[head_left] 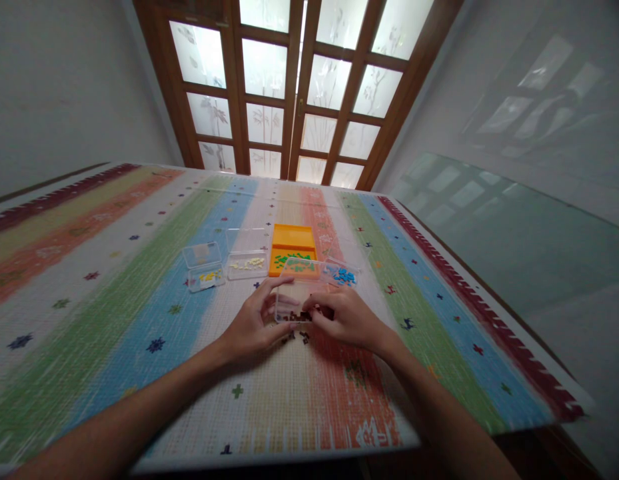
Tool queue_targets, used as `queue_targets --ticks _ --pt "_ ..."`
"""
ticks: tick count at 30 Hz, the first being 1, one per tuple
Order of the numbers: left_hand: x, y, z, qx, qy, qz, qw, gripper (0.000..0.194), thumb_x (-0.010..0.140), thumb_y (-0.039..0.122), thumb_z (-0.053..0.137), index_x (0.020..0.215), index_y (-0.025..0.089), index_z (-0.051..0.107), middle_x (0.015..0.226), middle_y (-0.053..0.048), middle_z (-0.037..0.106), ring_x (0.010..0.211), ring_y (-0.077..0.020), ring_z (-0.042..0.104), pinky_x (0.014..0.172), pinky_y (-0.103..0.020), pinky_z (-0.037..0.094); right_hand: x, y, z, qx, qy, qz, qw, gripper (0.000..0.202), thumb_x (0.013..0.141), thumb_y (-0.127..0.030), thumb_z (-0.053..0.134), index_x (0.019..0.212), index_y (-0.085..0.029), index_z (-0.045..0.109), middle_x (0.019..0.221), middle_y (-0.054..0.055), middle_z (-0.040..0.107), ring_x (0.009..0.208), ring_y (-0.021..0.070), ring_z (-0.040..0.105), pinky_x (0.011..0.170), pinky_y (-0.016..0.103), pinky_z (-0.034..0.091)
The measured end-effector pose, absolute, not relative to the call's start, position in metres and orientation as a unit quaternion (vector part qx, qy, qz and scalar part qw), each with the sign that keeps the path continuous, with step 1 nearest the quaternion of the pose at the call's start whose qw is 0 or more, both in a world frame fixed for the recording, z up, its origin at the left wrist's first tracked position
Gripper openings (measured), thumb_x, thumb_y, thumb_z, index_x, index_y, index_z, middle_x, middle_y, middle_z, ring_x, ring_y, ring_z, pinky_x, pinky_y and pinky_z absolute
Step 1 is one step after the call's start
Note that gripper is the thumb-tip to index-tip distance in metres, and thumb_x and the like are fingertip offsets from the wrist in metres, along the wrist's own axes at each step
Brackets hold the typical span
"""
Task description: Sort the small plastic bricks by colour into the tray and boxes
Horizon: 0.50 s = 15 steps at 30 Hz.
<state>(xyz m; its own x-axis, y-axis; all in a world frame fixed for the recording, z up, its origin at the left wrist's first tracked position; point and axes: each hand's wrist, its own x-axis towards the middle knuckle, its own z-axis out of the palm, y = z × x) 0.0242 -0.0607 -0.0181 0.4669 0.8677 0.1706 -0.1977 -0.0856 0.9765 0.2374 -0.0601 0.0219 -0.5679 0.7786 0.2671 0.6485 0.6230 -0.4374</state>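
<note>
My left hand (256,320) grips the left side of a clear plastic box (294,293), its thumb along the near edge and its fingers behind. The box's transparent lid stands raised at the far side. Small dark brown pieces (298,316) lie inside along the near wall. My right hand (346,316) reaches in at the box's right side with thumb and fingers pinched together; what is between the fingertips is hidden. More brown pieces (304,337) lie loose on the tablecloth just below the box.
Beyond my hands stand an orange box (293,235) with green pieces, a clear box (247,275) with pale pieces, another (207,287) with yellow pieces, and blue pieces (345,276) in a clear box at right. A striped tablecloth (189,393) covers the table.
</note>
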Motion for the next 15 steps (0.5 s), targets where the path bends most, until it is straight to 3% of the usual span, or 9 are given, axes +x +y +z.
queue_targets --ticks 7,15 --pt "0.0231 -0.059 -0.0199 0.608 0.276 0.435 0.604 0.064 0.078 0.019 0.079 0.132 0.019 0.044 0.103 -0.008 0.068 0.094 -0.0205 0.07 0.087 -0.039 0.057 0.2359 -0.0609 0.0226 -0.393 -0.881 0.176 0.195 0.028 0.081 -0.015 0.053 0.093 -0.02 0.078 0.073 0.004 0.075 0.058 0.0114 0.06 0.064 0.024 0.039" --pt "0.0246 -0.0599 -0.0177 0.604 0.271 0.438 0.608 0.061 0.077 0.016 0.078 0.13 0.02 0.047 0.11 -0.01 0.066 0.098 -0.0219 0.069 0.089 -0.04 0.056 0.2351 -0.0571 0.0154 -0.426 -0.866 0.144 0.218 0.02 0.089 -0.018 0.055 0.093 -0.017 0.074 0.074 0.004 0.073 0.065 0.0133 0.061 0.066 0.025 0.039"
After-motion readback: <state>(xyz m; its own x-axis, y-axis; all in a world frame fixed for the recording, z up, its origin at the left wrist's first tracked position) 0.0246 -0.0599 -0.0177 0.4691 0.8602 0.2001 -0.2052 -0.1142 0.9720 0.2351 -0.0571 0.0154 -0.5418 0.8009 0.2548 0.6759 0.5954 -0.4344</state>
